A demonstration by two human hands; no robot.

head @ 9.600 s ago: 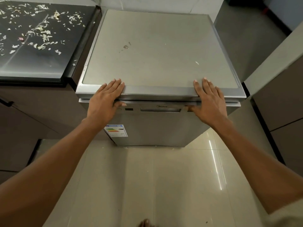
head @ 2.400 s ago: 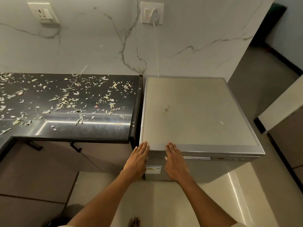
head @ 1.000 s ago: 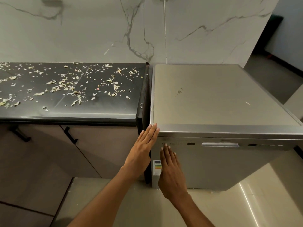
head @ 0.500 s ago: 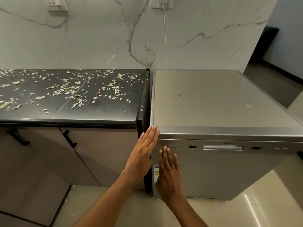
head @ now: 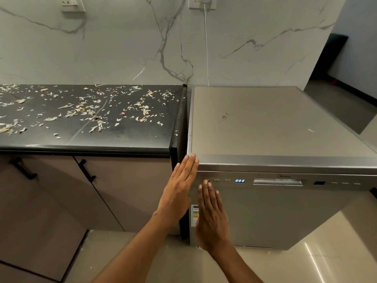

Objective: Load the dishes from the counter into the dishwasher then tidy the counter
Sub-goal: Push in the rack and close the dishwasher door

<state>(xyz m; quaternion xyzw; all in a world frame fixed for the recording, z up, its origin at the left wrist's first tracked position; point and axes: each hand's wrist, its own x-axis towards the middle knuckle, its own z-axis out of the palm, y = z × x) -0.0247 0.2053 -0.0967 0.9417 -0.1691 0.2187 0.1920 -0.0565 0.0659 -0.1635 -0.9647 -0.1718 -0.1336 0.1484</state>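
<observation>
The silver dishwasher (head: pixel 275 127) stands closed to the right of the black counter (head: pixel 126 139). Its small display (head: pixel 240 180) glows blue with digits. My left hand (head: pixel 179 186) lies flat with straight fingers against the dishwasher's front left corner, fingertips at the top edge. My right hand (head: pixel 211 213) is flat on the door, a fingertip touching the leftmost button (head: pixel 206 180) of the control strip. Pale vegetable scraps (head: pixel 85 113) litter the counter. No dishes are in view.
A white cord (head: pixel 206 48) runs from a wall socket (head: pixel 202 2) down behind the dishwasher. Beige cabinet doors with black handles (head: pixel 86 170) sit under the counter. Glossy floor tiles (head: pixel 326 252) lie below, and a dark passage (head: pixel 336 58) opens at the right.
The dishwasher's display has lit up with blue digits. My right hand's fingertip stays at the leftmost button; my left hand has kept its place at the corner. The view shifted slightly.
</observation>
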